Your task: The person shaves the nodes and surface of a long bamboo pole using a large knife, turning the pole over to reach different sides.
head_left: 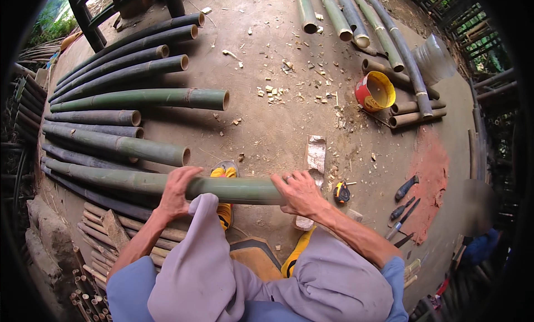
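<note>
Both hands grip a green pole (239, 190) that runs from nine o'clock in the view to just below the centre. The left hand (179, 192), at eight o'clock, wraps it near the left knee; the right hand (298, 190), between four and five, clasps its near end, though the palm seems to hide exactly where that end stops. A pale block (316, 153) at three o'clock passes partly behind the right hand. A tape measure (341, 193) lies at four o'clock, with tools (406, 188) beyond it on the floor (245, 141). Chips (272, 92) scatter at twelve, a red bucket (364, 88) stands at two, and more poles (150, 97) lie at ten.
</note>
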Action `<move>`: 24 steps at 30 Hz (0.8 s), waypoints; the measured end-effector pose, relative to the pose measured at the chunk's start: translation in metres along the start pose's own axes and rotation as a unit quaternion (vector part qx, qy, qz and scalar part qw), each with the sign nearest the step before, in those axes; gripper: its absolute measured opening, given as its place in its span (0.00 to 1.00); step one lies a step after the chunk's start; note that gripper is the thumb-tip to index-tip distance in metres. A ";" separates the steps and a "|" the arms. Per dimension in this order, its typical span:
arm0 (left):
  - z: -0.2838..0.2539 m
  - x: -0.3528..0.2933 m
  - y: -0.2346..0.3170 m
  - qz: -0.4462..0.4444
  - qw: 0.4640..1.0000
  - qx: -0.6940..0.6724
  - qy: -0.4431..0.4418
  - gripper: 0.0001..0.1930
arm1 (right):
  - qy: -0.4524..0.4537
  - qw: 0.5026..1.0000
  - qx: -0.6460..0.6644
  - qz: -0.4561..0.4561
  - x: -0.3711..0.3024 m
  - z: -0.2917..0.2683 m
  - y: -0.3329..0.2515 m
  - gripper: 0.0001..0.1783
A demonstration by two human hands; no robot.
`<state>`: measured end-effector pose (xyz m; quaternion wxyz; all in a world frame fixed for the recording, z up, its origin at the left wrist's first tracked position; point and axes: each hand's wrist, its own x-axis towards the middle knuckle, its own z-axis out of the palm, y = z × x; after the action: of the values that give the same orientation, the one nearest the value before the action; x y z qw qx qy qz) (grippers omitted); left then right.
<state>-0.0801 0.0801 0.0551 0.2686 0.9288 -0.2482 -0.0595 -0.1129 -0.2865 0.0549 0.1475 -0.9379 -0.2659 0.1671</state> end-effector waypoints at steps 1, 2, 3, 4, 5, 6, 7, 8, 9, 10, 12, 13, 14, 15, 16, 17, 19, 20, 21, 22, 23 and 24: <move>-0.008 -0.017 -0.013 -0.042 0.997 0.002 0.065 0.29 | 0.010 1.000 -0.013 0.001 -0.009 -0.006 0.004 0.45; -0.019 -0.033 -0.035 -0.085 0.982 0.054 0.161 0.30 | -0.004 1.000 -0.014 0.014 -0.019 -0.014 0.009 0.46; -0.031 -0.051 -0.063 -0.166 0.945 0.119 0.256 0.31 | 0.011 0.999 -0.035 0.031 -0.030 -0.024 0.015 0.45; -0.045 -0.070 -0.093 -0.228 0.906 0.182 0.307 0.31 | 0.015 0.998 -0.036 0.057 -0.043 -0.035 0.023 0.44; -0.057 -0.091 -0.121 -0.342 0.851 0.210 0.338 0.35 | 0.052 0.995 -0.063 0.051 -0.055 -0.045 0.030 0.43; -0.069 -0.107 -0.150 -0.475 0.787 0.144 0.367 0.38 | 0.069 0.991 -0.093 0.071 -0.067 -0.055 0.037 0.42; -0.076 -0.122 -0.174 -0.617 0.682 0.055 0.389 0.41 | 0.088 0.988 -0.097 0.081 -0.079 -0.064 0.042 0.41; -0.078 -0.136 -0.190 -0.624 0.621 -0.174 0.442 0.43 | 0.099 0.985 -0.102 0.098 -0.091 -0.072 0.046 0.40; -0.078 -0.146 -0.202 -0.613 0.481 -0.413 0.471 0.46 | 0.103 0.982 -0.119 0.106 -0.103 -0.080 0.048 0.40; -0.074 -0.150 -0.212 -0.583 0.419 -0.514 0.469 0.43 | 0.111 0.978 -0.136 0.116 -0.113 -0.085 0.050 0.40; -0.061 -0.145 -0.223 -0.436 0.470 -0.667 0.380 0.36 | 0.116 0.973 -0.154 0.129 -0.129 -0.090 0.052 0.40; -0.053 -0.137 -0.227 -0.410 0.497 -0.676 0.358 0.33 | 0.113 0.972 -0.156 0.133 -0.134 -0.089 0.052 0.40; -0.047 -0.130 -0.231 -0.436 0.484 -0.649 0.394 0.32 | 0.108 0.972 -0.158 0.139 -0.139 -0.086 0.054 0.40; -0.041 -0.121 -0.235 -0.445 0.478 -0.637 0.409 0.31 | 0.108 0.972 -0.158 0.138 -0.141 -0.082 0.056 0.40; -0.037 -0.115 -0.237 -0.441 0.492 -0.634 0.402 0.30 | 0.108 0.972 -0.154 0.140 -0.142 -0.077 0.059 0.40; -0.034 -0.110 -0.240 -0.459 0.471 -0.627 0.417 0.29 | 0.105 0.973 -0.147 0.143 -0.143 -0.071 0.062 0.39; -0.028 -0.104 -0.242 -0.488 0.441 -0.615 0.435 0.27 | 0.110 0.972 -0.135 0.158 -0.142 -0.060 0.071 0.38; -0.025 -0.104 -0.241 -0.480 0.456 -0.626 0.413 0.26 | 0.108 0.972 -0.131 0.162 -0.142 -0.056 0.076 0.38; -0.022 -0.103 -0.239 -0.487 0.447 -0.624 0.416 0.25 | 0.107 0.972 -0.130 0.167 -0.142 -0.051 0.081 0.37; -0.019 -0.101 -0.236 -0.492 0.439 -0.623 0.421 0.24 | 0.103 0.972 -0.119 0.174 -0.143 -0.048 0.085 0.37; -0.014 -0.098 -0.231 -0.486 0.445 -0.624 0.420 0.23 | 0.109 0.971 -0.115 0.180 -0.145 -0.046 0.090 0.37; -0.011 -0.096 -0.226 -0.484 0.445 -0.621 0.427 0.22 | 0.111 0.969 -0.115 0.188 -0.147 -0.045 0.094 0.37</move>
<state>-0.0641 0.2976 -0.0571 0.7733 0.3924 0.4905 0.0859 -0.1716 -0.4519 0.0956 0.0333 -0.9944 -0.0841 0.0554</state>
